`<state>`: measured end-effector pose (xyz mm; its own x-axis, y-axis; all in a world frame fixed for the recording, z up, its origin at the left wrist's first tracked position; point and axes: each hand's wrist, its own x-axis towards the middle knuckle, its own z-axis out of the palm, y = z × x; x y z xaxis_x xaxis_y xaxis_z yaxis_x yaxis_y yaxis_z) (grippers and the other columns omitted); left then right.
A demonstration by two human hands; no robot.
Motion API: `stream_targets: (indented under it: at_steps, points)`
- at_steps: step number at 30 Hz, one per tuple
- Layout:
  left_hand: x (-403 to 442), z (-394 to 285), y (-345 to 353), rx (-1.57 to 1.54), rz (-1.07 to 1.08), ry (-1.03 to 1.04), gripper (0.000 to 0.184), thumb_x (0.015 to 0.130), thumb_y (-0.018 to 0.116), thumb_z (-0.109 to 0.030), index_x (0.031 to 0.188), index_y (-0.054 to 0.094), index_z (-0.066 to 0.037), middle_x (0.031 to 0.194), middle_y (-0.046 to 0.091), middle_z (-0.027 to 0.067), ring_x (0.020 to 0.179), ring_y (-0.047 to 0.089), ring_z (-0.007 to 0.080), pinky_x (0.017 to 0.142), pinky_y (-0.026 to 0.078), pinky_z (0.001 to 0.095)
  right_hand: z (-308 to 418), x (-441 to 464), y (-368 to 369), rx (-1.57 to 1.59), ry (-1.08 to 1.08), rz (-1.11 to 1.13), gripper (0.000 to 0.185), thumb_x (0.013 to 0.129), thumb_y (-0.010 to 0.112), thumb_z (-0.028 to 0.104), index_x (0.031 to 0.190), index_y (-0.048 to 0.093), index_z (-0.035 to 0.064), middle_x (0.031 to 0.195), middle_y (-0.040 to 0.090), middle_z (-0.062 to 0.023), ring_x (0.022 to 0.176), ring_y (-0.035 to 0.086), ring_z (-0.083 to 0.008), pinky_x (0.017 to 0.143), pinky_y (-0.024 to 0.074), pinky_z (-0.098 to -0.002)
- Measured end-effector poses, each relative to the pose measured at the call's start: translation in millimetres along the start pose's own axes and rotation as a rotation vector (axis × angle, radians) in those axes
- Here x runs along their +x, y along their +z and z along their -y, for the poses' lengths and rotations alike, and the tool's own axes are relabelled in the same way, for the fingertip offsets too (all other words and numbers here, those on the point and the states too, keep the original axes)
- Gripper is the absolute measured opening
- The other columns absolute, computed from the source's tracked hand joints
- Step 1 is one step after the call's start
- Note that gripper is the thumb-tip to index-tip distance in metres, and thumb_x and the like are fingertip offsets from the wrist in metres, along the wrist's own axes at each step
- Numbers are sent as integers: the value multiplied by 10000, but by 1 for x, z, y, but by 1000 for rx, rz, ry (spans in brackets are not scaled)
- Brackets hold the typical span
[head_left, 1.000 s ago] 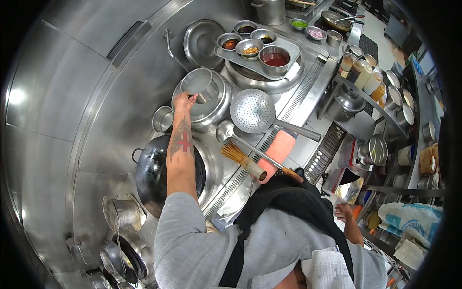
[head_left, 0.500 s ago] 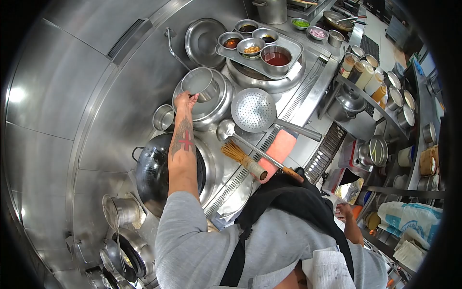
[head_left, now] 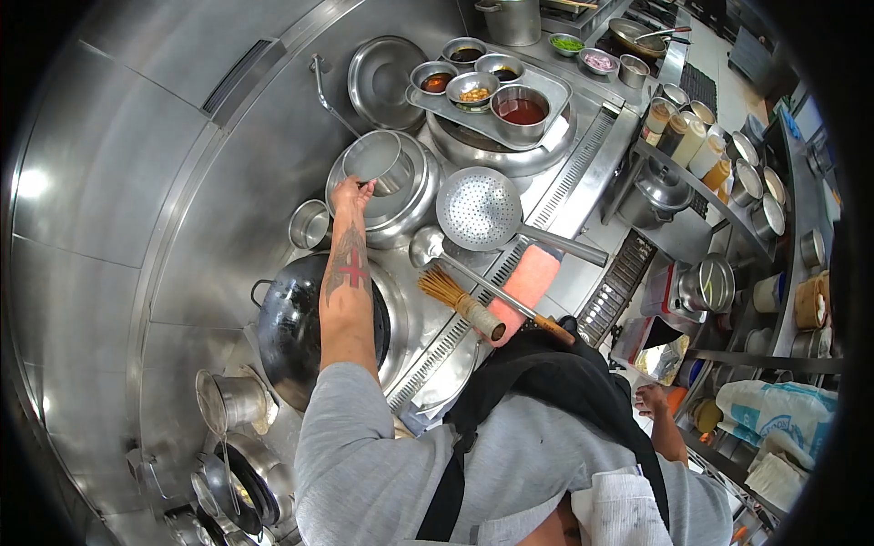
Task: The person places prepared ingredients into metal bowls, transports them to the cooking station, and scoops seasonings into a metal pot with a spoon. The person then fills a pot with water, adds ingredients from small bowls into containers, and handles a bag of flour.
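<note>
My left hand (head_left: 352,194) is closed on the near rim of a round steel pot (head_left: 394,173) of cloudy pale liquid. The pot is above a wide steel basin (head_left: 414,205), and a wall tap (head_left: 332,100) reaches toward it; whether water is running I cannot tell. Beside the hand stands a small steel pot (head_left: 309,224). Under my forearm lies a black wok (head_left: 287,318). My right hand (head_left: 650,399) hangs low by my side, fingers loosely curved, with nothing visible in it.
To the right lie a perforated strainer (head_left: 478,207), a ladle (head_left: 426,246), a bamboo brush (head_left: 460,302) and a folded pink cloth (head_left: 528,282). A tray (head_left: 555,91) carries several sauce bowls. Squeeze bottles (head_left: 692,141) line a shelf. A lid (head_left: 387,82) leans against the wall.
Almost nothing differs. The view has shifted slightly; my left hand stays at the pot's rim and my right hand hangs as before.
</note>
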<state>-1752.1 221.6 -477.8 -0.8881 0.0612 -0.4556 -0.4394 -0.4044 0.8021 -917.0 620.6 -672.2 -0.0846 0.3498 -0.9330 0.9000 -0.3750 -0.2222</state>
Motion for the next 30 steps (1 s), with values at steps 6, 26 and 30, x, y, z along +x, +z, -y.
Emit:
stream_targets:
  at_steps: [6, 26, 30]
  points:
    - [-4, -1, 5, 8, -21, 19, 242, 825, 562, 52, 1012, 413, 87, 845, 595, 289, 630, 657, 374, 501, 572, 369, -3, 3, 1, -8, 4, 6, 263, 917, 469, 165, 1152, 578, 120, 1027, 652, -43, 827, 619, -236, 754, 514, -488]
    - [-2, -4, 10, -5, -29, 22, 214, 831, 539, 52, 1019, 455, 108, 877, 598, 292, 683, 656, 371, 547, 572, 364, -29, 44, -13, 153, -84, 128, 223, 910, 522, 183, 1111, 586, 113, 974, 637, -49, 806, 626, -228, 732, 527, -475]
    - [-7, -2, 11, 6, -39, 58, 198, 836, 543, 40, 1002, 458, 106, 859, 600, 287, 671, 659, 368, 538, 573, 363, -17, 36, -8, 97, -41, 91, 235, 905, 545, 187, 1126, 582, 116, 989, 639, -50, 816, 624, -231, 746, 526, -476]
